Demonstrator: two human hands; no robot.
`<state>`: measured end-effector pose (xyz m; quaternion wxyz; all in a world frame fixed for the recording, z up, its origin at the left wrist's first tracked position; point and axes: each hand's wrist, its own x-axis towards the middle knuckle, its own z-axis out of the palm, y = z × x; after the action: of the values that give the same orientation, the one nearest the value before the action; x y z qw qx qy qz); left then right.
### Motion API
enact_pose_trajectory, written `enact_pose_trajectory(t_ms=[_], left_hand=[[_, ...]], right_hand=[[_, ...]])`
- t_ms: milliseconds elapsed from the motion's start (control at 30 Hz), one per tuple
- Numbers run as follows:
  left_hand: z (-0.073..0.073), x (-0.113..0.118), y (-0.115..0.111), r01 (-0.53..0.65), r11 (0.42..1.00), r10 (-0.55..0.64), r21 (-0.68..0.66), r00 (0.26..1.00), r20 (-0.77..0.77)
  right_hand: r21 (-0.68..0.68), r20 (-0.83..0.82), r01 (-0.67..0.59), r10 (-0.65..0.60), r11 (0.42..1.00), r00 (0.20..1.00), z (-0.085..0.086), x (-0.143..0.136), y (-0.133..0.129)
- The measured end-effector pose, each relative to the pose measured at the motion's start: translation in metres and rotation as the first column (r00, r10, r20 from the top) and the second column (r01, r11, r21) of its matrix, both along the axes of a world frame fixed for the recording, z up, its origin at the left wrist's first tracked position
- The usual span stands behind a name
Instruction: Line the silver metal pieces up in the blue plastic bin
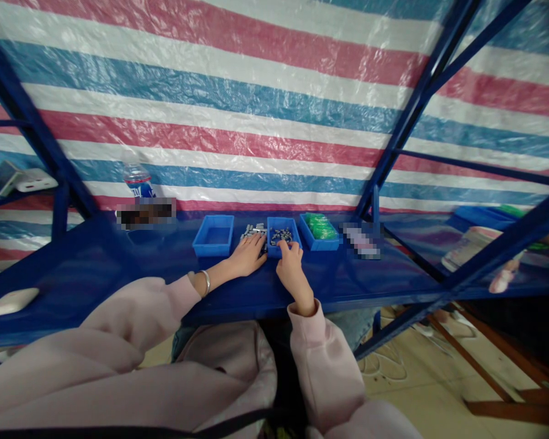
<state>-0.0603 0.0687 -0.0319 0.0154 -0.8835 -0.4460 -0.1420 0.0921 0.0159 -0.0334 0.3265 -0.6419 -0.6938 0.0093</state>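
Note:
My left hand [248, 255] lies flat with fingers stretched out over a pile of small grey cylindrical pieces [255, 230] on the blue table. Beside it, my right hand [291, 263] reaches over the front edge of the middle blue bin [282, 221]. Its fingers are bent and pinched together; what they hold, if anything, is too small to tell. Small dark and silvery metal parts [282, 235] cover the floor of that bin. Part of the grey pile is hidden under my left hand.
An empty-looking blue bin [213, 246] stands to the left. On the right, another blue bin [324, 244] holds green plastic packets [319, 225]. A bottle [138, 181] stands at the back left, and a white rounded object [13, 302] lies near the left edge. Blue metal posts [405, 116] frame the table [165, 262].

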Motion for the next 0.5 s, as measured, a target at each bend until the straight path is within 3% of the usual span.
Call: enact_pose_trajectory(t_ms=[500], left_hand=[[-0.0015, 0.0025, -0.0075, -0.127, 0.983, 0.130, 0.130, 0.991, -0.019]], right_hand=[[-0.017, 0.022, -0.109, 0.110, 0.994, 0.994, 0.0035, 0.0018, 0.0019]])
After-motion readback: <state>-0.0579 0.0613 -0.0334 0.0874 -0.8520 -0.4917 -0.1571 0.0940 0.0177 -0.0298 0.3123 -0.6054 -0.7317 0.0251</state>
